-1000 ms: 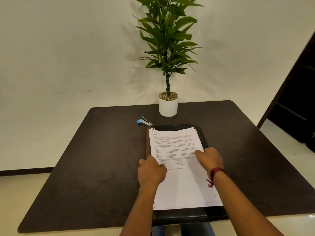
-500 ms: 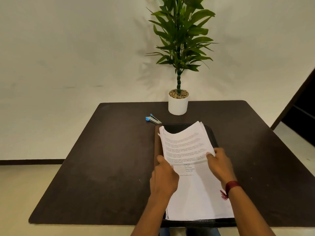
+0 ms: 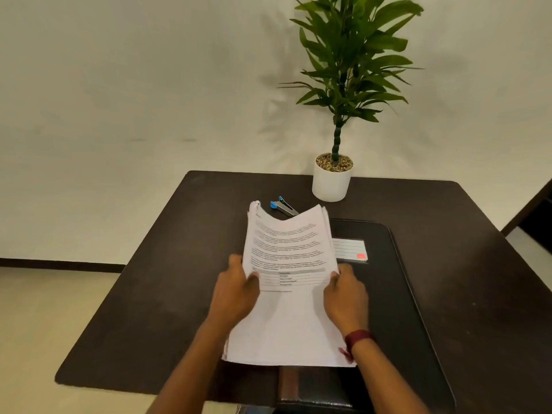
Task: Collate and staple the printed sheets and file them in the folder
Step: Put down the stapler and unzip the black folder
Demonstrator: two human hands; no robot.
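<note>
Sheets (image 3: 288, 282): one stack, my left hand (image 3: 236, 294) and right hand (image 3: 346, 297) each in a closed grip on a side edge, far end lifted and sagging, apparently to square it. Folder (image 3: 388, 294): shut, underneath on bench (image 3: 149, 309). Stapler (image 3: 283, 206): just beyond, within reach.

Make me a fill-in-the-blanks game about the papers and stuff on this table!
1. Both hands, left hand and right hand, hold the stack of white printed ____.
2. The small stapler with the ____ end lies on the dark table.
3. The green plant grows in a ____ round pot.
4. The right wrist wears a ____ band.

Missing words: sheets; blue; white; red
</note>
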